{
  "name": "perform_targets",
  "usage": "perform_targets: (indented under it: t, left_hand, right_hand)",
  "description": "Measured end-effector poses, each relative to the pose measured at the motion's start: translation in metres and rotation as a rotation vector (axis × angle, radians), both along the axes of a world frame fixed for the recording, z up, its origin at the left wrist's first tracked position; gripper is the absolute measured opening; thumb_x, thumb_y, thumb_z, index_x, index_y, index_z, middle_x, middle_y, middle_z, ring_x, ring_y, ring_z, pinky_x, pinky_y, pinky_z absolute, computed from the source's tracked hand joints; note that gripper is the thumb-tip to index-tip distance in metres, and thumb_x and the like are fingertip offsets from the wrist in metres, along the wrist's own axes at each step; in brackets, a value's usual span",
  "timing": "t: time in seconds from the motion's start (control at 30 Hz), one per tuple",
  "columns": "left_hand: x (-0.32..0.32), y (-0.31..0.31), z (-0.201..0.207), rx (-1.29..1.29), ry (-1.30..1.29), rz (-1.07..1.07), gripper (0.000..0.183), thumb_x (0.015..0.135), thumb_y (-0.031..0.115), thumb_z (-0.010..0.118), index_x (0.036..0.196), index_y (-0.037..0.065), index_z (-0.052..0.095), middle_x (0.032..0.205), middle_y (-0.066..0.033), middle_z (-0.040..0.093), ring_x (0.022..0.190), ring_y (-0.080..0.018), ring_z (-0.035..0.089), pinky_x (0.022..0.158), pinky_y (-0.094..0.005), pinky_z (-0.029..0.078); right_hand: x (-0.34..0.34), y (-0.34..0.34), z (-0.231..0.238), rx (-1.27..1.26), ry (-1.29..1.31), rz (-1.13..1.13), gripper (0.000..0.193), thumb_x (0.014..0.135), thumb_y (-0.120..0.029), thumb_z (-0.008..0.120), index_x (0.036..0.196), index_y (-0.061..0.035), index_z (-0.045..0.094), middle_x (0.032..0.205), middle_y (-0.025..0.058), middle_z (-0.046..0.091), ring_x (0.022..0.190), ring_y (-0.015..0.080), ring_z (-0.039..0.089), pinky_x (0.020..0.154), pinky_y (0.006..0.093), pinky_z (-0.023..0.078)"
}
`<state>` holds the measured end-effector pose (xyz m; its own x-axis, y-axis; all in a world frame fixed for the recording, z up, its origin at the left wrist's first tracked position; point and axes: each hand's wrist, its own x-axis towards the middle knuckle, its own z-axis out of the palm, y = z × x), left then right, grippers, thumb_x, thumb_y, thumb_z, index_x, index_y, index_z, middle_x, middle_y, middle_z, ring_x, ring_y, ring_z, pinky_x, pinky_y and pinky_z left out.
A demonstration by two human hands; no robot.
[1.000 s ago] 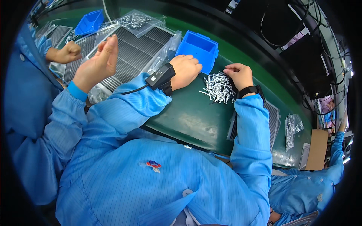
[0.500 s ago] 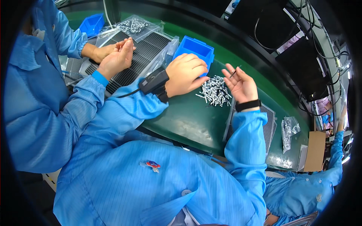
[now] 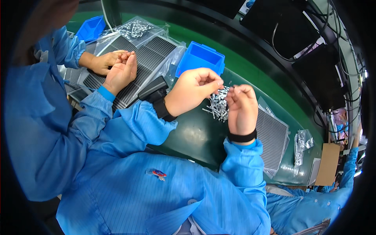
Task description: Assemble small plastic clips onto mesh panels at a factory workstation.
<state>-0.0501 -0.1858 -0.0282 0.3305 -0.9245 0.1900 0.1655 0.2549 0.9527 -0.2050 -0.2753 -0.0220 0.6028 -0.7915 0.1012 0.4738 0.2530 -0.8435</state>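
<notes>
My left hand [image 3: 194, 91] is closed, thumb and fingertips pinched together over the edge of a pile of small silvery metal pieces [image 3: 219, 109]. Anything in that pinch is too small to make out. Facing it just to the right, my right hand [image 3: 242, 111] has its fingers curled in toward the thumb. What those fingers hold, if anything, is hidden. A narrow gap separates the two sets of fingertips. Behind my left hand stands an open blue plastic bin [image 3: 201, 56].
A co-worker's hands [image 3: 117, 70] are at the left, over grey slatted panels [image 3: 150, 56]. A clear bag of metal pieces [image 3: 135, 29] lies behind them. Right of me are another slatted panel [image 3: 272, 137], a small clear bag [image 3: 300, 147] and a cardboard piece [image 3: 327, 164].
My right hand has come left and nearer me, its fingers curling in; the thin dark piece it held no longer shows clearly. My left hand has turned and pinched, moving toward it.
</notes>
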Motion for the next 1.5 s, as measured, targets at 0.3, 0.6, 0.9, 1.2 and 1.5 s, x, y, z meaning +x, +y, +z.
perform_targets:
  t: [0.3, 0.6, 0.9, 1.2, 1.5]
  left_hand:
    - [0.008, 0.0, -0.011, 0.022, -0.389, -0.022, 0.007, 0.096, 0.004, 0.061, 0.096, -0.002, 0.064, 0.097, -0.0044, 0.061, 0.086, -0.0106, 0.063, 0.074, -0.0243, 0.052]
    - [0.01, 0.002, -0.003, 0.037, -0.499, 0.007, 0.005, 0.093, 0.008, 0.064, 0.093, 0.004, 0.064, 0.094, -0.0024, 0.06, 0.083, -0.0089, 0.059, 0.064, -0.0217, 0.047]
    - [0.001, 0.0, -0.002, 0.103, -0.284, -0.076, 0.011, 0.096, 0.011, 0.063, 0.1, 0.001, 0.063, 0.093, -0.0022, 0.065, 0.086, -0.0074, 0.06, 0.067, -0.0215, 0.049]
    - [0.0, 0.004, 0.0, -0.054, -0.701, 0.371, 0.007, 0.086, 0.005, 0.071, 0.091, 0.002, 0.067, 0.092, -0.0071, 0.067, 0.077, -0.0156, 0.064, 0.07, -0.028, 0.051]
    - [-0.011, -0.002, -0.01, -0.386, -1.032, 0.395, 0.022, 0.076, 0.005, 0.075, 0.098, 0.004, 0.073, 0.109, -0.0102, 0.07, 0.098, -0.0291, 0.067, 0.083, -0.0382, 0.054]
  right_hand:
    - [-0.01, 0.005, -0.018, 0.025, 0.202, 0.192, 0.019, 0.1, -0.016, 0.055, 0.102, 0.0017, 0.062, 0.095, 0.0142, 0.07, 0.078, 0.0172, 0.066, 0.073, 0.028, 0.053]
    - [-0.017, -0.007, -0.022, 0.302, 0.179, 0.432, 0.03, 0.104, -0.023, 0.05, 0.108, 0.0031, 0.064, 0.084, 0.0123, 0.069, 0.063, 0.0174, 0.064, 0.06, 0.0278, 0.053]
    - [-0.017, -0.008, -0.018, 0.447, 0.09, 0.456, 0.037, 0.107, -0.028, 0.043, 0.108, 0.0021, 0.064, 0.08, 0.0122, 0.068, 0.057, 0.0165, 0.06, 0.054, 0.0276, 0.05]
    - [-0.003, 0.008, -0.021, -0.264, 0.378, -0.119, 0.021, 0.1, -0.017, 0.059, 0.106, 0.0021, 0.064, 0.095, 0.0078, 0.069, 0.075, 0.0104, 0.063, 0.069, 0.0221, 0.051]
    - [-0.017, 0.006, -0.012, -0.153, 0.236, 0.06, 0.018, 0.096, -0.004, 0.062, 0.112, 0.0032, 0.067, 0.094, 0.0088, 0.071, 0.081, 0.0122, 0.066, 0.07, 0.0235, 0.052]
